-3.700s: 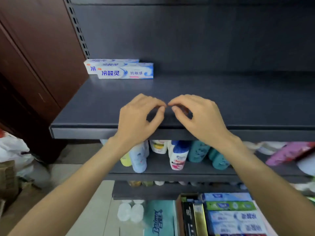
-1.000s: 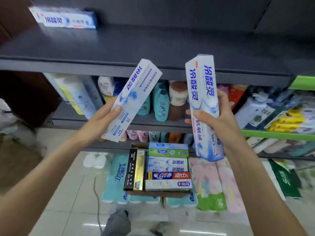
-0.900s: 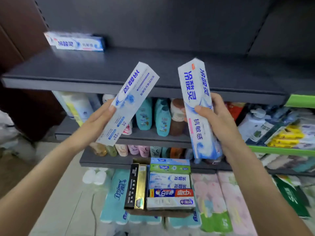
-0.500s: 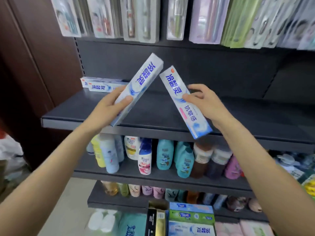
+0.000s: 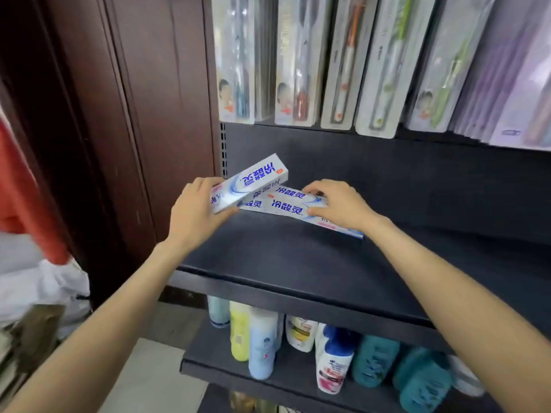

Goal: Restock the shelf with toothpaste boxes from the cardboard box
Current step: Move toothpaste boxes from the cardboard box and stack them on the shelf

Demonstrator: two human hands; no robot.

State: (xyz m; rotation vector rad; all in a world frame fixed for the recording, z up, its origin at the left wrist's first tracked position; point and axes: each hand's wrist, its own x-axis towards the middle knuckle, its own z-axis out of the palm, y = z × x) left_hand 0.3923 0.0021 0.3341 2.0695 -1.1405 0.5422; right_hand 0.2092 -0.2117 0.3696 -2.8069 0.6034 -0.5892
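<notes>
- While the left hand grips one toothpaste box by its near end, fingers above and thumb curled beneath, that box is tilted, far end raised, over the back left corner of the shelf; it looks not yet set down.
- Right hand: fingers spread and bent over a second toothpaste box, thumb at its front face, holding it where it lies lengthwise near the shelf's back edge. Whether its full length rests on the board I cannot tell, since the right end seems slightly lifted.
- Behind and under these two, more blue-and-white boxes of the same brand show at the back left corner, touching the ones in hand. Their count is hidden by the hands.
- Judged progress: early. Only a small cluster sits at the back left corner; the front edge, the middle and the whole right part of the shelf carry no toothpaste that shows.
- Left to do, as I judge it: level the tilted box and lay it down against the others, release both, then return for more.
- The cardboard box is out of view here, so how much stock remains cannot be told.
- Nearby: packaged toothbrushes hang above the shelf's back edge, and bottles stand on the lower shelf.
</notes>
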